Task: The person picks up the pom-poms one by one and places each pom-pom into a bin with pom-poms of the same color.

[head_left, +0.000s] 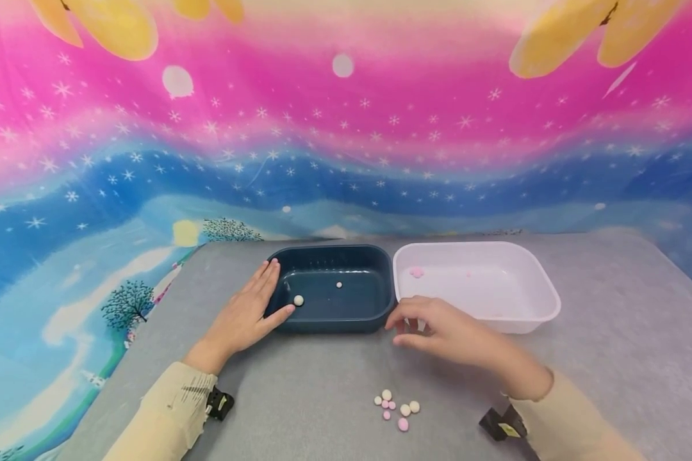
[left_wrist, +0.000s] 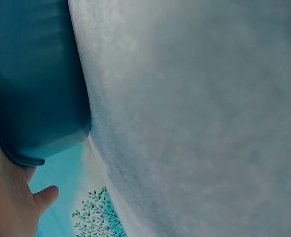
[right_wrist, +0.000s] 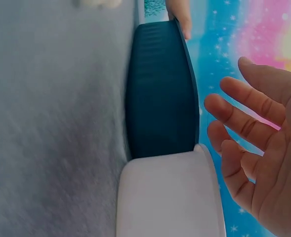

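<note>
A dark teal basin [head_left: 334, 323] stands on the grey table with two small white balls inside, a larger one [head_left: 298, 300] and a smaller one [head_left: 339, 285]. My left hand [head_left: 243, 315] rests on its left rim, the fingers straight along the edge and the thumb across the front corner. My right hand [head_left: 438, 330] hovers in front of where the two basins meet. Its fingers are loosely bent, and the right wrist view shows nothing between them. To the right is a white basin [head_left: 530, 320] with a pink piece [head_left: 417, 272] at its left end.
Several small white and pink balls, among them a pink ball [head_left: 403, 424] and a white ball [head_left: 414, 406], lie loose on the grey tabletop [head_left: 300, 397] near me. A printed cloth [head_left: 346, 141] hangs behind the table and along its left side.
</note>
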`<action>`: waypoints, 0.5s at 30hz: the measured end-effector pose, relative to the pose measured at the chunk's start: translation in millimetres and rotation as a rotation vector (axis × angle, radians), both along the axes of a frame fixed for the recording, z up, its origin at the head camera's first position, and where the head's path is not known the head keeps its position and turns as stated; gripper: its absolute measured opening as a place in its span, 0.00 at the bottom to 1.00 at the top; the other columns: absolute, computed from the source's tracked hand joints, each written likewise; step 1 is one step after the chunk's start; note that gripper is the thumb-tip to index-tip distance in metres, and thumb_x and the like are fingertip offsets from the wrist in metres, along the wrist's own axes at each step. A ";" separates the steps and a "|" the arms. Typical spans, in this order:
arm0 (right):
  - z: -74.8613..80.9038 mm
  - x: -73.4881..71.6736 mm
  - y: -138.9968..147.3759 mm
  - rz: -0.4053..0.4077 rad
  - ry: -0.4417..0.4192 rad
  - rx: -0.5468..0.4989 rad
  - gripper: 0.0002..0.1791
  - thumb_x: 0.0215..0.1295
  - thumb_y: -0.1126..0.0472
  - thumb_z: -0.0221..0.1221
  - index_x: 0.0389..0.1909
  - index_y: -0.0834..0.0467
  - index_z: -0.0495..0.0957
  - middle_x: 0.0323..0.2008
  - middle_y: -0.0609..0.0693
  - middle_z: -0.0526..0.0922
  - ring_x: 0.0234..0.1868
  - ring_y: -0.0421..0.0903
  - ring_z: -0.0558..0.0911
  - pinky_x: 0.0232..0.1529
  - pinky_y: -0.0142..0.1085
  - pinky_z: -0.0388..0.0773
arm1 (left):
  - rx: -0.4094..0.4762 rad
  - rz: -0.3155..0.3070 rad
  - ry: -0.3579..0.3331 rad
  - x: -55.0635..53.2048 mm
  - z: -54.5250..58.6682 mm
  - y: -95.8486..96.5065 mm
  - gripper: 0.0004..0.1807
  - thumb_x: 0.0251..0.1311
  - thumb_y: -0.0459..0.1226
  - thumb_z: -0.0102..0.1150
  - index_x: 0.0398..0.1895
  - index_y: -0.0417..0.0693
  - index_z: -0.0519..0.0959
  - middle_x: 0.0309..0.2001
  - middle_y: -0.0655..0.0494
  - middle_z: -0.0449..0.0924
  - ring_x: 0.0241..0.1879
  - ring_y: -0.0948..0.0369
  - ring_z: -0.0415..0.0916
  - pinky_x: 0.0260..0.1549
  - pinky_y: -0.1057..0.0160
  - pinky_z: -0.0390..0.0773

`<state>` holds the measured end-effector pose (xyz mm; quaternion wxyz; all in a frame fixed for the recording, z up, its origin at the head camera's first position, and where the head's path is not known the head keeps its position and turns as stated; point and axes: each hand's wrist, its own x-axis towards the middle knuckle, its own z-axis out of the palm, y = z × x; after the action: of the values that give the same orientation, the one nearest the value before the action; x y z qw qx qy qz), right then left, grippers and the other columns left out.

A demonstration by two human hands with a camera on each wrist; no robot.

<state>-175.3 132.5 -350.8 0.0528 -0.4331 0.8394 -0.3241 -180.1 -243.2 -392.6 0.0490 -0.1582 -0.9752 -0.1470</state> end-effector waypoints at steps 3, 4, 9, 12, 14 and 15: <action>-1.3 2.0 -2.7 0.024 -0.004 0.012 0.08 0.66 0.58 0.64 0.44 0.51 0.83 0.37 0.41 0.83 0.34 0.34 0.75 0.34 0.31 0.76 | -0.004 -0.002 0.001 -0.9 0.0 0.2 0.50 0.68 0.65 0.44 0.81 0.47 0.42 0.82 0.52 0.38 0.81 0.52 0.35 0.72 0.37 0.55; -2.0 2.7 -3.5 0.032 -0.006 0.019 0.08 0.67 0.58 0.64 0.45 0.52 0.83 0.37 0.41 0.83 0.34 0.34 0.75 0.35 0.32 0.76 | -0.004 0.000 -0.001 -1.1 0.1 0.3 0.50 0.68 0.66 0.44 0.81 0.47 0.42 0.82 0.53 0.37 0.81 0.53 0.35 0.72 0.38 0.55; -7.1 5.6 -7.4 0.066 -0.022 0.045 0.08 0.67 0.57 0.63 0.45 0.53 0.83 0.37 0.43 0.81 0.35 0.34 0.74 0.36 0.32 0.76 | -0.006 -0.002 -0.002 -1.8 0.4 0.7 0.50 0.68 0.65 0.43 0.81 0.47 0.42 0.82 0.54 0.37 0.81 0.53 0.34 0.73 0.39 0.54; -11.3 6.8 -9.8 0.092 -0.015 0.052 0.08 0.66 0.57 0.64 0.44 0.53 0.83 0.37 0.43 0.81 0.35 0.35 0.74 0.37 0.31 0.76 | -0.006 -0.005 -0.001 -1.5 0.3 0.6 0.50 0.68 0.65 0.44 0.81 0.47 0.42 0.82 0.53 0.37 0.81 0.53 0.34 0.73 0.39 0.54; -13.8 7.4 -11.8 0.106 -0.014 0.066 0.08 0.66 0.57 0.64 0.44 0.52 0.83 0.35 0.41 0.80 0.34 0.35 0.74 0.37 0.30 0.76 | -0.006 -0.004 -0.003 -0.8 0.3 0.6 0.50 0.68 0.65 0.44 0.81 0.47 0.41 0.82 0.53 0.37 0.81 0.53 0.34 0.73 0.39 0.54; -14.9 7.7 -12.8 0.112 -0.019 0.074 0.08 0.66 0.57 0.64 0.44 0.52 0.83 0.35 0.40 0.79 0.34 0.35 0.74 0.37 0.29 0.76 | -0.006 -0.003 -0.004 -0.6 0.2 0.5 0.50 0.68 0.65 0.44 0.81 0.47 0.41 0.82 0.53 0.37 0.81 0.53 0.34 0.73 0.39 0.54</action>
<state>-167.6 119.7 -365.7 0.0947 -0.4740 0.8248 -0.2933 -180.7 -242.7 -392.5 0.0461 -0.1597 -0.9755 -0.1443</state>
